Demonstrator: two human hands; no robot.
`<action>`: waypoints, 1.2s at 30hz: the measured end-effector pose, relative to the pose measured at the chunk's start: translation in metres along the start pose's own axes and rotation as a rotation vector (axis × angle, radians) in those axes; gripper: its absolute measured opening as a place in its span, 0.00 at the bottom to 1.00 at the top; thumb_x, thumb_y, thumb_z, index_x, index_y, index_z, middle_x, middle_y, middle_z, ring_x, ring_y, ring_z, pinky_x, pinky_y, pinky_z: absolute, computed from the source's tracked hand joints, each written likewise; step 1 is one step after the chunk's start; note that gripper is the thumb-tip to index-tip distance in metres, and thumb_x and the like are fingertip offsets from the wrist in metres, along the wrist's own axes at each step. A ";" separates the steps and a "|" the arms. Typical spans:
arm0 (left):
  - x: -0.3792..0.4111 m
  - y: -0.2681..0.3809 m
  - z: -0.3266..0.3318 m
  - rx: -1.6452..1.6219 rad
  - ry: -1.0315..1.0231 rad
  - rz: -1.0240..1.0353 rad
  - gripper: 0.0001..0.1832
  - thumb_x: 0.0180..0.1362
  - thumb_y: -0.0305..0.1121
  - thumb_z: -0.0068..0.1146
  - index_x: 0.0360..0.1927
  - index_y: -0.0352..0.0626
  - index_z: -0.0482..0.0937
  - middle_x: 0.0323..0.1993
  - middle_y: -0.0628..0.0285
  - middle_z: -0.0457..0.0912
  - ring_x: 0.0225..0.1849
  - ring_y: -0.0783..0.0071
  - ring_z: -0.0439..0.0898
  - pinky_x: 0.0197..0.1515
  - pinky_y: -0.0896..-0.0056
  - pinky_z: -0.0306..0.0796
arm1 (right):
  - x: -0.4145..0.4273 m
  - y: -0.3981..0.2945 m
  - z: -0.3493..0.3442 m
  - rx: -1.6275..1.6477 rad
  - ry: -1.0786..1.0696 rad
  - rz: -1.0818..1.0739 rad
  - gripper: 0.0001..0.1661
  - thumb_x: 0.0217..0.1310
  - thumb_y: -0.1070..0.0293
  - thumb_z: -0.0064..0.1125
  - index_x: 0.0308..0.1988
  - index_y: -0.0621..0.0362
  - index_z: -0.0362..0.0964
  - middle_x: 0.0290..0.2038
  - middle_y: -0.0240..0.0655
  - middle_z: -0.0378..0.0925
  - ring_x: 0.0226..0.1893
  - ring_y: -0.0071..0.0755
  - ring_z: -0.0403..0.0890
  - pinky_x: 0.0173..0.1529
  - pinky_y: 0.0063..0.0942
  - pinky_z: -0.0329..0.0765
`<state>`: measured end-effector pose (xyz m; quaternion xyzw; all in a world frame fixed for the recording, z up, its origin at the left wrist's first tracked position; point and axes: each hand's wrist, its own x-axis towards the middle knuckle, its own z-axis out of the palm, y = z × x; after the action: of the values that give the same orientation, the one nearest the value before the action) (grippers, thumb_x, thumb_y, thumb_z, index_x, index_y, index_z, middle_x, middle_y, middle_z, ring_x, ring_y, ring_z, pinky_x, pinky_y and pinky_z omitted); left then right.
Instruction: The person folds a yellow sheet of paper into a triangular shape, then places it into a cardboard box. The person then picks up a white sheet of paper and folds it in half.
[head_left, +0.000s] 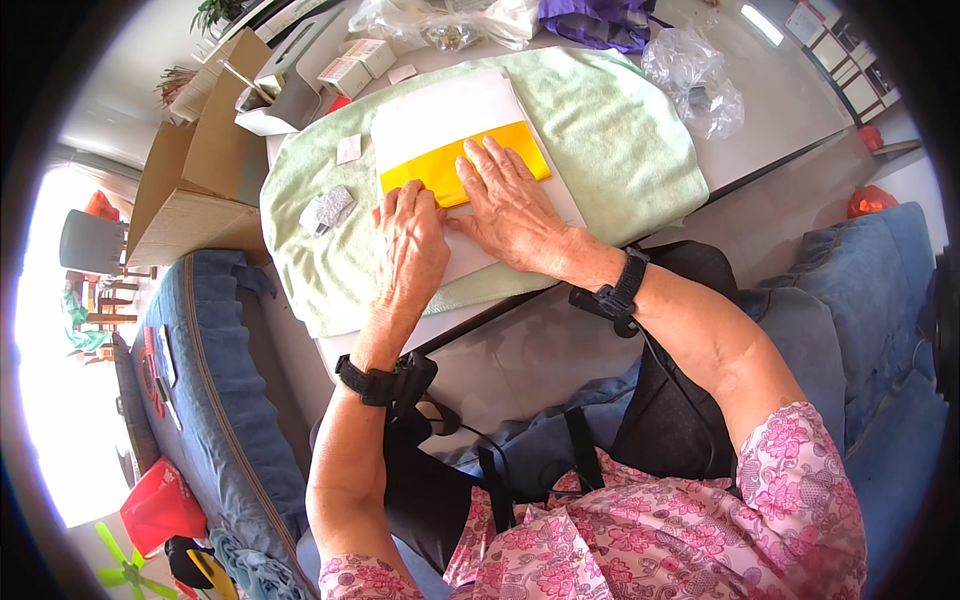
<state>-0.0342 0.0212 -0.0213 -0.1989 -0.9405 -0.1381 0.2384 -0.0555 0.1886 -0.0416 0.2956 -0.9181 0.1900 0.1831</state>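
A glossy yellow sheet (442, 169) lies as a band across white paper (442, 112), on top of a pale green towel (600, 112). My right hand (506, 206) rests flat on the yellow sheet near its lower edge, fingers slightly apart. At the sheet's lower left corner, my left hand (412, 240) has its fingers curled against the edge. Whether those fingers pinch the sheet is hidden. Left of the paper, a crumpled silvery piece (328, 210) and a small pale square (349, 149) lie on the towel.
Beyond the towel stand small white boxes (356, 67), a grey-white desk organizer (285, 90) and a purple bag (600, 22). Clear plastic (694, 79) lies at the towel's far right. An open cardboard box (195, 202) stands at left. Black straps with cables circle both wrists.
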 end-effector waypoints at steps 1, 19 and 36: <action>0.000 0.000 0.000 0.002 -0.012 -0.014 0.11 0.52 0.24 0.58 0.39 0.32 0.77 0.49 0.47 0.78 0.53 0.47 0.74 0.54 0.49 0.65 | 0.000 0.000 0.000 -0.001 -0.007 0.002 0.45 0.68 0.43 0.46 0.65 0.74 0.54 0.68 0.61 0.54 0.70 0.62 0.51 0.72 0.52 0.47; -0.003 0.007 0.001 0.014 0.015 0.024 0.10 0.49 0.24 0.55 0.37 0.32 0.77 0.46 0.46 0.78 0.50 0.48 0.74 0.53 0.51 0.66 | -0.006 0.003 -0.005 0.023 -0.042 -0.011 0.46 0.66 0.44 0.49 0.64 0.75 0.54 0.68 0.62 0.53 0.70 0.61 0.52 0.73 0.52 0.48; -0.007 0.030 -0.004 0.143 -0.055 -0.032 0.12 0.45 0.24 0.56 0.35 0.30 0.77 0.41 0.48 0.74 0.47 0.51 0.71 0.51 0.54 0.66 | -0.011 0.012 -0.018 0.011 -0.071 -0.092 0.44 0.63 0.47 0.55 0.63 0.74 0.57 0.67 0.59 0.56 0.69 0.58 0.55 0.72 0.48 0.52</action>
<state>-0.0143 0.0439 -0.0168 -0.1698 -0.9573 -0.0687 0.2238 -0.0502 0.2112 -0.0336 0.3451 -0.9085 0.1758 0.1571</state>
